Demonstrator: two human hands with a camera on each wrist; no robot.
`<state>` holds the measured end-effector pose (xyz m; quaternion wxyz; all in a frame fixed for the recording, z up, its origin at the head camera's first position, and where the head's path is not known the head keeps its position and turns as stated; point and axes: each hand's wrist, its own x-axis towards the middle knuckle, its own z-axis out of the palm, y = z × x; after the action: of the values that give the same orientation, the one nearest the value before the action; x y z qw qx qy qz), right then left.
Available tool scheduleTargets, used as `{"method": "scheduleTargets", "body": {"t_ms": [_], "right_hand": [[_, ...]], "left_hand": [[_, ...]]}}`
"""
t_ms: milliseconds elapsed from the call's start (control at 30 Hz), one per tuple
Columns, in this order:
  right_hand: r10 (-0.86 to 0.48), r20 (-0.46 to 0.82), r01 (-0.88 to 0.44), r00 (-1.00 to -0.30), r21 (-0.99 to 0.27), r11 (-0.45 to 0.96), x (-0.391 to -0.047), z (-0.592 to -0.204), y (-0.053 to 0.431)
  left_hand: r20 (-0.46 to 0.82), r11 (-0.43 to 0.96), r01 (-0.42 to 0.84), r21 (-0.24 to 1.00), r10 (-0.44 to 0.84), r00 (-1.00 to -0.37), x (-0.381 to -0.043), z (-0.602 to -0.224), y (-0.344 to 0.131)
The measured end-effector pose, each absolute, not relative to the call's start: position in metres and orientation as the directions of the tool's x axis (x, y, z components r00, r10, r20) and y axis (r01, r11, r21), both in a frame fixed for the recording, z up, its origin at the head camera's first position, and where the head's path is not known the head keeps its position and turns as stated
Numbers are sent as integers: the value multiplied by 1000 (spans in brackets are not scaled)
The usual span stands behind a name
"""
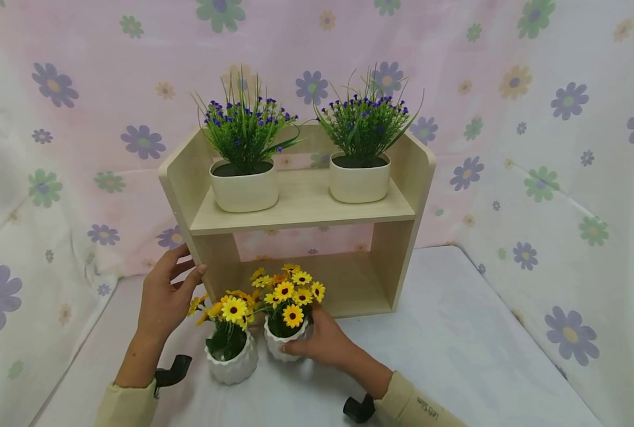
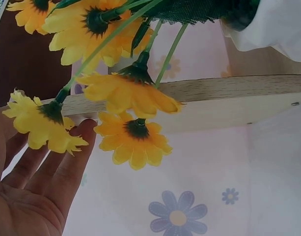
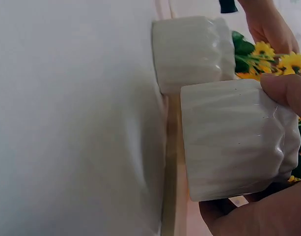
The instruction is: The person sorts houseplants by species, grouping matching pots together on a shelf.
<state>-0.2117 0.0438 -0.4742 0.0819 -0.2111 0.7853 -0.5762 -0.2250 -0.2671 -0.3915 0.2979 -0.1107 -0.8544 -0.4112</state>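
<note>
My right hand [image 1: 324,341] grips a white ribbed flowerpot [image 3: 233,140] of yellow artificial daisies [image 1: 292,293], thumb at the rim and fingers around the far side. In the right wrist view, the pot's base shows apart from the white cloth. Just left of it, a second white pot [image 1: 233,365] with yellow daisies [image 1: 233,309] stands on the cloth. At the left side panel of a pale wooden two-tier shelf [image 1: 303,222], my left hand [image 1: 164,290] touches with its fingers on the outside and thumb by the front edge. Daisies partly cover that hand in the left wrist view.
On the upper tier stand two cream oval planters, one left [image 1: 244,193] and one right [image 1: 359,182], each with grass and small purple flowers. White cloth [image 1: 455,350] covers the table. A flower-printed curtain [image 1: 509,148] encloses the back and sides.
</note>
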Motion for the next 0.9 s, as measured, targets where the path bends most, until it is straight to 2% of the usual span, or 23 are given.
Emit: {"method": "scheduleTargets", "body": {"t_ms": [200, 900], "right_hand": [[-388, 87, -196, -917, -948, 251, -217, -465, 54], [-302, 121, -193, -946, -956, 222, -238, -454, 76]], "left_hand": [[604, 641, 437, 631, -53, -795, -225, -392, -267], [610, 639, 444, 628, -50, -791, -227, -394, -267]]}}
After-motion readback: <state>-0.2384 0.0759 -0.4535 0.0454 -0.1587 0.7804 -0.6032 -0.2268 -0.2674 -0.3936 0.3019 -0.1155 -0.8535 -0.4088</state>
